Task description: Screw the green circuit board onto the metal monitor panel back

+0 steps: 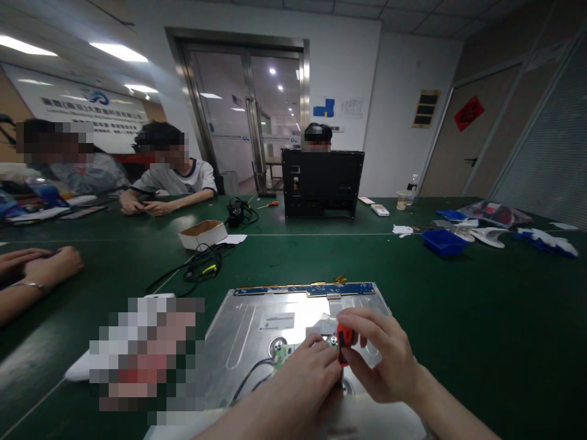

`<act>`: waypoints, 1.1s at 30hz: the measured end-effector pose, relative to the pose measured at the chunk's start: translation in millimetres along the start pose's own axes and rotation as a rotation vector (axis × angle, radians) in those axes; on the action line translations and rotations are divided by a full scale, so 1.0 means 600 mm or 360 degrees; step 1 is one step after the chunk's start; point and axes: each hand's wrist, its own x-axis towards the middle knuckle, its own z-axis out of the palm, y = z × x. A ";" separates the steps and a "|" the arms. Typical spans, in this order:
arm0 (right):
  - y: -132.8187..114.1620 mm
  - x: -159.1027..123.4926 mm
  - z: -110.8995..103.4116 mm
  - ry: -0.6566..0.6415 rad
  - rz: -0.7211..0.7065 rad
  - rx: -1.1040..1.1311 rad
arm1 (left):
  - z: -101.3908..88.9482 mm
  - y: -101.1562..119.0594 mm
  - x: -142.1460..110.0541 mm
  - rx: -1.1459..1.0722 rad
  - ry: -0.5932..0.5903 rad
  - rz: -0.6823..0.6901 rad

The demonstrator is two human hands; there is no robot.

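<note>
While the right hand [389, 357] pinches that red screwdriver [345, 343], one slip could gouge the green board [283, 353] beside the left hand [316, 366]'s fingers, whose grip I honestly can't tell.

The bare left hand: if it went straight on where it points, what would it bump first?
Probably the stubby red-and-black screwdriver handle, pinched by the bare right hand. Depth is unclear, so the left hand might slip beneath it.

On my green table [486, 330] I've got a metal panel [250, 327] bottom center, blue tray [444, 244] mid-right, open box [202, 237] left of center.
</note>
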 end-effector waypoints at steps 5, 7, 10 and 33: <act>0.006 -0.014 0.007 0.0117 0.0047 0.0002 | -0.001 0.000 0.001 0.0005 -0.0032 -0.0010; 0.005 -0.019 0.007 0.0114 0.0127 -0.0069 | 0.000 0.000 0.002 0.0014 -0.0051 -0.0007; 0.001 -0.018 0.005 0.0064 0.0161 -0.0116 | -0.001 0.001 0.003 0.0024 -0.0056 -0.0004; -0.001 -0.004 0.004 0.0040 0.0040 -0.0075 | 0.002 0.000 0.001 0.0042 -0.0018 0.0003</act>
